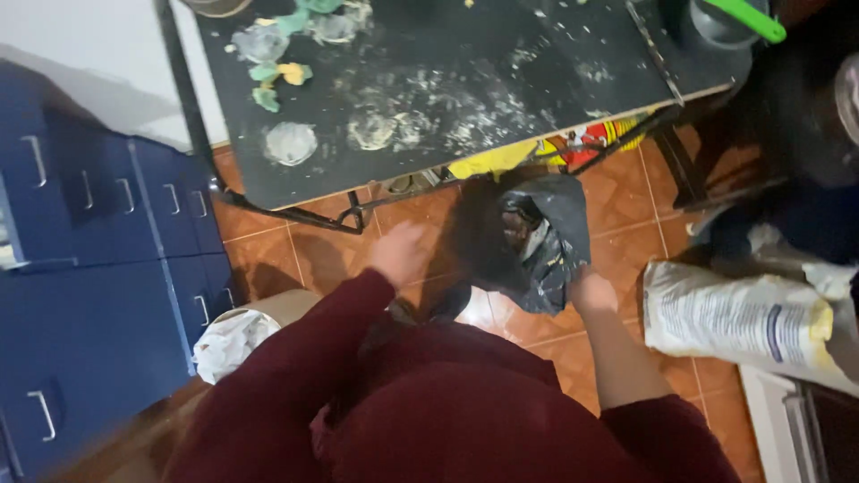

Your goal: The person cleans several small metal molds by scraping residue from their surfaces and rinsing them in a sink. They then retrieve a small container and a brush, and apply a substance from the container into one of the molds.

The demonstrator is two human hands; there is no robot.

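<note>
A black plastic bag (pixel 537 237) hangs crumpled above the terracotta tile floor (pixel 626 215), just in front of the near edge of a black table (pixel 447 54). The person's right hand (pixel 591 291) is clenched on the bag's lower right edge, gripping the plastic. The left hand (pixel 400 252) sits just left of the bag with its fingers curled — motion blur hides whether it grasps the plastic or only comes near it. Both arms wear dark red sleeves, the right one pushed up.

The tabletop is dusted with white flour and carries pale dough lumps (pixel 291 141) and green and yellow scraps (pixel 277 76). Blue drawer cabinets (pixel 98 268) stand to the left, with a bin lined in white plastic (pixel 231 340) beside them. A printed white-and-yellow sack (pixel 743 317) lies on the floor to the right.
</note>
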